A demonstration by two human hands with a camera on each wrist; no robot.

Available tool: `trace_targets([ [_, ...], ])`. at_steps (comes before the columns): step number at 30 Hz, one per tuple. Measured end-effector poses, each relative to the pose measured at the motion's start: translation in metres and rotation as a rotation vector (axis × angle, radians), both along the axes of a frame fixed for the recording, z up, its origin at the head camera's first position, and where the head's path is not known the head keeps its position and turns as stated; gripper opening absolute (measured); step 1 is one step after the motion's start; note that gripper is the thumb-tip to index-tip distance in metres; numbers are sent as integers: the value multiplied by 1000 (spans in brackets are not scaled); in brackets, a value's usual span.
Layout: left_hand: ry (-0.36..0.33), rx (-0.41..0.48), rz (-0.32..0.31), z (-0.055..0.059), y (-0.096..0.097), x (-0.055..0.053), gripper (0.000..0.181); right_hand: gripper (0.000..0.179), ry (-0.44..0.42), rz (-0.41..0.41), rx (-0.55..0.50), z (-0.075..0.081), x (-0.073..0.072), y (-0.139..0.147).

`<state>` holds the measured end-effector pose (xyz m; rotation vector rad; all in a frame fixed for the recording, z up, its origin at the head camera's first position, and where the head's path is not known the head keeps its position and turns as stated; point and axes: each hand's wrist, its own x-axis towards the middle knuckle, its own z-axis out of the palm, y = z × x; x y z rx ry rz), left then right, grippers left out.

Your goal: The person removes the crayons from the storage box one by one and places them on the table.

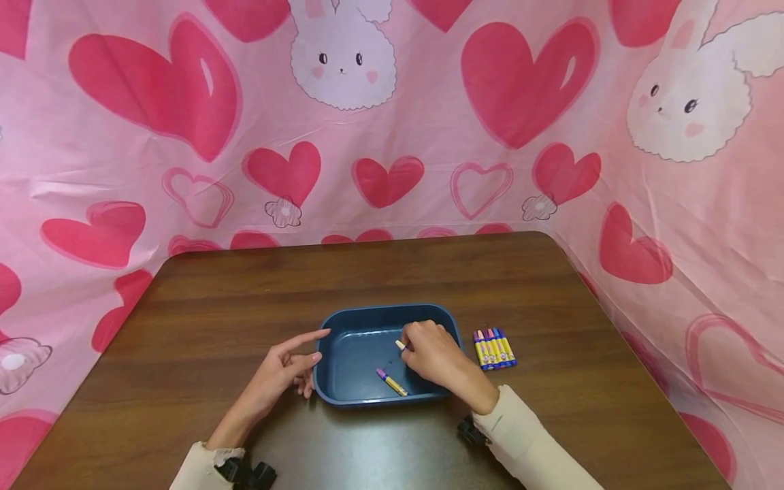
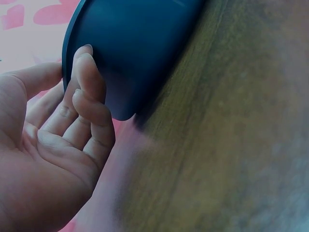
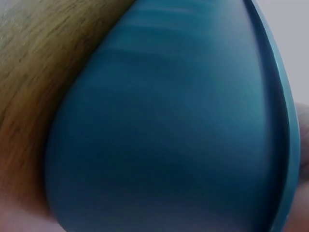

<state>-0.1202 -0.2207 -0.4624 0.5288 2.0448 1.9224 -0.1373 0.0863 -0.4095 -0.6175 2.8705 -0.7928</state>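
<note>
A dark blue rectangular tray (image 1: 361,397) stands on the table. At its left end my left hand (image 1: 282,367) holds the rim, index fingertip over the edge and thumb against the outer wall. In the left wrist view, the other fingers of that hand (image 2: 63,135) curl loosely outside the tray wall (image 2: 140,53). My right hand (image 1: 431,354) is inside the tray's right part and pinches a crayon (image 1: 401,345); only its pale tip shows. A purple-tipped crayon (image 1: 392,382) with a yellow wrapper lies on the tray floor. The right wrist view shows mostly the tray's outer wall (image 3: 164,111).
To the right of the tray, several crayons (image 1: 495,348) with yellow and blue wrappers lie side by side in a row. The brown wooden table (image 1: 343,272) is bordered by a pink cloth (image 1: 392,136) with hearts and rabbits at the back and sides.
</note>
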Motion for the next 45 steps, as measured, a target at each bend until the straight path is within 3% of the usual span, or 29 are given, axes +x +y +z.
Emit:
trace_targets([
  [12, 3, -6, 0, -2, -1, -1, 47, 13, 33, -95, -62, 10, -4, 8],
  [25, -16, -20, 10, -1, -2, -2, 46, 9, 204, -140, -136, 20, -8, 17],
  [32, -5, 6, -6, -3, 0, -2, 46, 10, 190, -164, -150, 24, -4, 23],
  [45, -8, 2, -5, -2, 0, -1, 46, 11, 284, -203, -150, 26, 12, 53],
])
